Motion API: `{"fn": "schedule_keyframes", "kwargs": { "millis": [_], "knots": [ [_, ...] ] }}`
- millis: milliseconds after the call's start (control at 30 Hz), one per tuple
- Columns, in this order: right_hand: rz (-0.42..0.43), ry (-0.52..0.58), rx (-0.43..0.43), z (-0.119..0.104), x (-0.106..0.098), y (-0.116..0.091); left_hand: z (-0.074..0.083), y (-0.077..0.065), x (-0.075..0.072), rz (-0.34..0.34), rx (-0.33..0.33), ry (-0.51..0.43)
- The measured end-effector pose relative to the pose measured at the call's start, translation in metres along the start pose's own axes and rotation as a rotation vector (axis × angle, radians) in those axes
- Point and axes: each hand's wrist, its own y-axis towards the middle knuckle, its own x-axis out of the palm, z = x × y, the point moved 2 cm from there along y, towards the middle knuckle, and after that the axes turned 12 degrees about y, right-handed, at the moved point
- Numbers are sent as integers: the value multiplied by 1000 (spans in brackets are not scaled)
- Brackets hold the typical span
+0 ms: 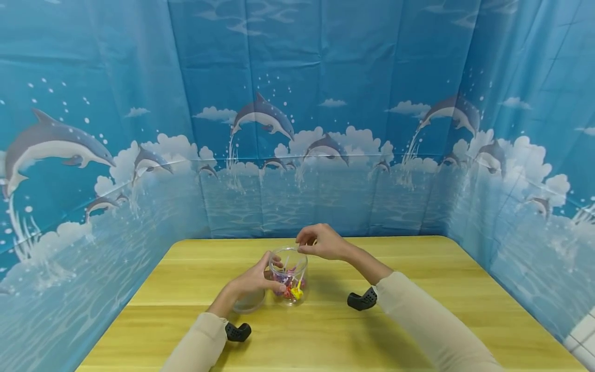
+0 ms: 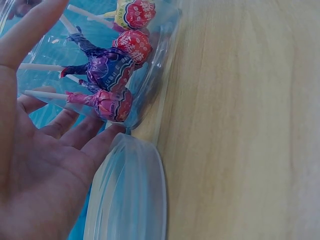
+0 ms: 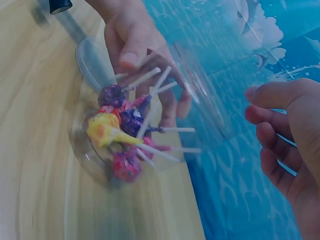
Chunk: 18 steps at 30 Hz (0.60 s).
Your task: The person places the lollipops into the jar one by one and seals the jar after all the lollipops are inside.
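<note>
A clear round jar (image 1: 304, 264) stands on the table with several wrapped lollipops in it, white sticks pointing up. A yellow lollipop (image 3: 103, 129) shows among purple, red and pink ones. My left hand (image 1: 254, 280) grips the jar's left side, thumb in front and fingers behind. Above the far right of the rim hovers my right hand (image 1: 325, 243); its fingers are loosely bent, with nothing seen between them in the right wrist view. Beside the jar, near the left hand, lies a translucent round lid (image 2: 132, 195), partly covered by that hand in the head view.
The yellow wood-grain table (image 1: 409, 330) carries the jar and lid. A blue curtain (image 1: 353, 196) printed with dolphins surrounds its back and sides. Black perforated pieces (image 1: 362, 299) are worn at both wrists.
</note>
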Motion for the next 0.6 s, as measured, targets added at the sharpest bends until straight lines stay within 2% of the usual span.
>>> {"fn": "schedule_keyframes", "kwargs": {
  "millis": [200,600],
  "knots": [
    [42,8,14,1,-18,-20,1,-1,1,8,4,2],
    [75,-19,70,12,-50,-68,0,-2,1,3,-2,-13]
  ]
}}
